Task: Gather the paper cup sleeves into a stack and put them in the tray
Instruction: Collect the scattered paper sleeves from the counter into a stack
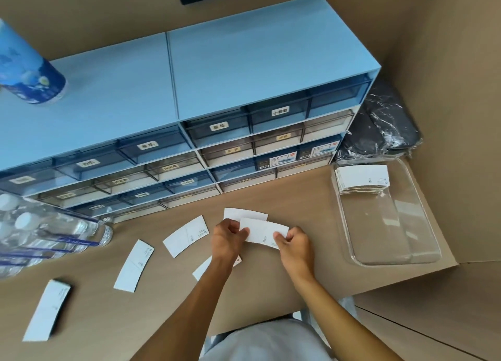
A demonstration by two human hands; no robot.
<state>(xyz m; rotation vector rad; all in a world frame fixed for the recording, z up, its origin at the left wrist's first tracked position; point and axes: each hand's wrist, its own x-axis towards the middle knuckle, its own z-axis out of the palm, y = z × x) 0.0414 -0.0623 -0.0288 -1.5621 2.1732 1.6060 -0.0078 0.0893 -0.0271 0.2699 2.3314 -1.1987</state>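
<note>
Now sleeve [264,233] btwn both hands, tray [423,257] right

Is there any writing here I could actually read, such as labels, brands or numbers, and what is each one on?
Nothing reads clearly enough to quote.
Drawer labels on the blue drawer cabinet: printed characters, too blurred to read.
Held sleeve, gripped by both hands: small print and a logo, too small.
Sleeve stack in the clear tray: tiny print, unreadable.
Blue can: pattern only, no legible text.

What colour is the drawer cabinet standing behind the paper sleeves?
Light blue, with translucent drawers, some blue-tinted and some pale: the drawer cabinet shows best in the head view.
</note>
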